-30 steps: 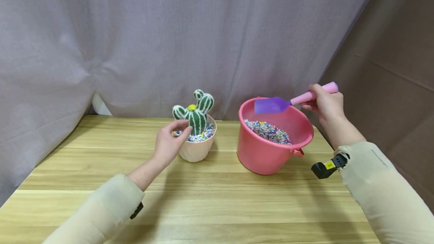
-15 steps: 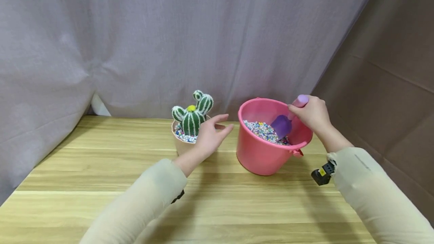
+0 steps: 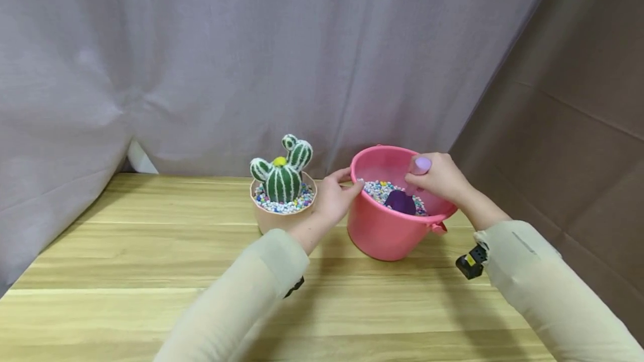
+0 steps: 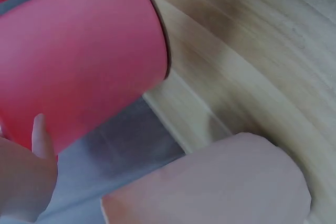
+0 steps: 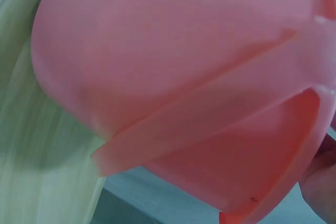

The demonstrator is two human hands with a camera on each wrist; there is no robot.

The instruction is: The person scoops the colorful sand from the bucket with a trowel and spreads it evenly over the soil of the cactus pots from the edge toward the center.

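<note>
A pink bucket (image 3: 389, 228) stands on the wooden tabletop (image 3: 151, 272), towards its right rear, partly filled with small coloured pebbles (image 3: 382, 187). The right hand (image 3: 440, 179) reaches over the far right of the rim, its fingers clenched round the pink handle of a small shovel (image 3: 402, 200). The handle's rounded end sticks up above the knuckles, and the purple blade points down and lies on the pebbles inside the bucket.

The left hand (image 3: 334, 197) is at the bucket's left rim. Its fingers (image 3: 352, 186) rest on the rim's top edge with the thumb towards the rear; whether they actually clamp the rim or only lie against it cannot be told from the head view. In the left wrist view a fingertip (image 4: 42, 137) lies against the bucket's outer wall (image 4: 84, 61), which suggests contact only.

Just left of the bucket, and seemingly apart from it, sits a beige pot (image 3: 282, 219) holding an upright green toy cactus (image 3: 283, 169) with white stripes and a yellow tip, set in the same coloured pebbles. The left hand lies between pot and bucket. The right wrist view shows the bucket's wall (image 5: 157, 77) close up, blurred, with its side lug (image 5: 199, 124).

A grey curtain (image 3: 226, 55) hangs behind the tabletop, with a brown wall (image 3: 578, 116) to the right.
</note>
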